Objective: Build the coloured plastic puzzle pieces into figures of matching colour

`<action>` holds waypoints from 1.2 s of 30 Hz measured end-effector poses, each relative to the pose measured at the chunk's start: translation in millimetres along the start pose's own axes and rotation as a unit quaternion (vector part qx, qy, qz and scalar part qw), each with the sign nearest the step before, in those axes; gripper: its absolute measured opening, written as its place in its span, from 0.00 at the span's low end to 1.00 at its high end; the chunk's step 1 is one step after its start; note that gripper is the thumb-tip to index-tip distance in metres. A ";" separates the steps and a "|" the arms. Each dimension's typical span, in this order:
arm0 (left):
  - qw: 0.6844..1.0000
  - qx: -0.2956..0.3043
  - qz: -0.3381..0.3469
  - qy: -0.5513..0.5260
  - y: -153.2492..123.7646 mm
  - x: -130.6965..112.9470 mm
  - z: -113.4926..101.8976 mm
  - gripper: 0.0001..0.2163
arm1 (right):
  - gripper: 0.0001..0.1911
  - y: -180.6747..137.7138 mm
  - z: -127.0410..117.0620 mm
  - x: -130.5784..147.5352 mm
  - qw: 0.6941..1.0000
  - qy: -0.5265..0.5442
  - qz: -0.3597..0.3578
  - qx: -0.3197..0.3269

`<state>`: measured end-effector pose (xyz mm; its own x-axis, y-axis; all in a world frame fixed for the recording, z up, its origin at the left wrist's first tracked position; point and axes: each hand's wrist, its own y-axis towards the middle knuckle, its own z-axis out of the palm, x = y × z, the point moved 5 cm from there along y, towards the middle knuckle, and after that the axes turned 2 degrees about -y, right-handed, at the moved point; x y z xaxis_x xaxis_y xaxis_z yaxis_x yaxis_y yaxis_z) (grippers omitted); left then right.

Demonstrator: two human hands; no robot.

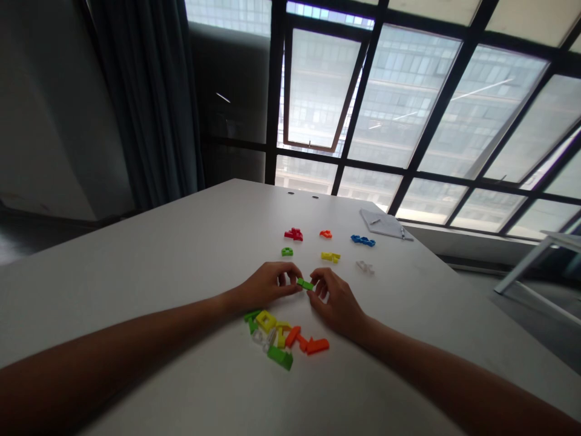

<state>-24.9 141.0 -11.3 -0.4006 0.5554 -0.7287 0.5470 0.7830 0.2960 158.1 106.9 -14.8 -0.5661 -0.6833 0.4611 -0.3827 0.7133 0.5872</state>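
Observation:
Both my hands meet at the middle of the white table [158,266]. My left hand [267,284] and my right hand [333,300] each pinch one end of a small green plastic piece [305,283] held between them, just above the tabletop. Close in front of me lies a loose pile of pieces [281,338] in green, yellow, orange and clear plastic. Farther out lie sorted little groups: red pieces [294,234], an orange piece [325,234], blue pieces [363,241], a green piece [287,251], yellow pieces [331,257] and clear pieces [365,266].
A notepad with a pen [385,224] lies at the table's far right corner. Large black-framed windows [408,91] stand behind the table, a dark curtain [149,103] at the left. Part of another white table [540,254] shows at the right.

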 end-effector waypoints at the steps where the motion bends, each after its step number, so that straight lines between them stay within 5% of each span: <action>1: 1.000 0.000 0.000 0.002 0.1 0.3 -0.2 0.13 | 0.15 0.2 -0.3 0.1 1.000 0.001 0.000 -0.003; 12: 0.999 -0.007 -0.005 0.033 0.5 -3.5 -2.4 0.16 | 0.15 0.8 -1.2 -0.5 1.000 0.002 0.014 -0.005; 20: 0.963 -0.164 -0.052 0.206 14.0 26.0 -62.0 0.19 | 0.13 0.5 1.2 0.5 0.999 -0.009 0.018 0.025; 25: 0.956 -0.111 -0.104 0.249 18.3 52.5 -57.7 0.16 | 0.11 0.7 3.5 2.4 0.999 -0.013 0.009 0.048; 29: 0.944 -0.129 -0.143 0.269 15.5 57.5 -52.2 0.18 | 0.09 1.1 3.2 8.6 0.997 0.002 -0.024 0.076; 36: 0.957 -0.078 -0.060 0.272 12.9 43.1 -45.5 0.12 | 0.14 -4.0 2.5 39.5 0.972 0.080 -0.130 0.176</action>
<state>-68.6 187.8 -10.7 -0.8007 0.4888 -0.3463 0.3729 0.8591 0.3504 135.5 77.4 -0.6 -0.3060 -0.8436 0.4412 -0.7404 0.5022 0.4468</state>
